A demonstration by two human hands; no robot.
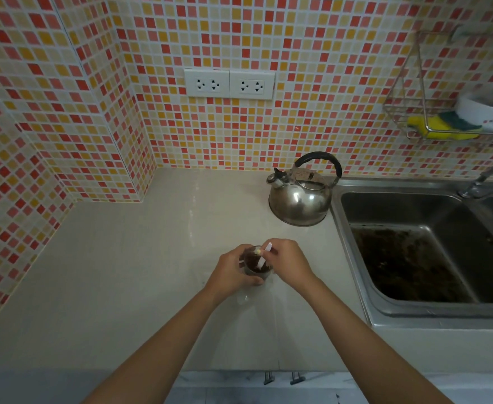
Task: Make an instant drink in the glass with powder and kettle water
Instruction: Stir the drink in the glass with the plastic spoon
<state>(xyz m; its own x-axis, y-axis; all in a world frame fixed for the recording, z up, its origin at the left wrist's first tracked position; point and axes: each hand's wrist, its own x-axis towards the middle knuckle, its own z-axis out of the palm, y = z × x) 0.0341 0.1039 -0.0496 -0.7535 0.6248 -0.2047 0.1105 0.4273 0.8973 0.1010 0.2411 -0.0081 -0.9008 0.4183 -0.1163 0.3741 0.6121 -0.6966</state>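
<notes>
A small clear glass holding dark brown liquid stands on the beige counter, centre of view. My left hand wraps around its left side. My right hand pinches a white spoon whose lower end dips into the dark drink. The steel kettle with a black handle sits further back on the counter, beside the sink, untouched. No powder packet is visible.
A steel sink with a dirty brown basin lies to the right, its tap at the far right. A wire rack with a yellow sponge and a bowl hangs on the tiled wall. Two wall sockets sit above the counter.
</notes>
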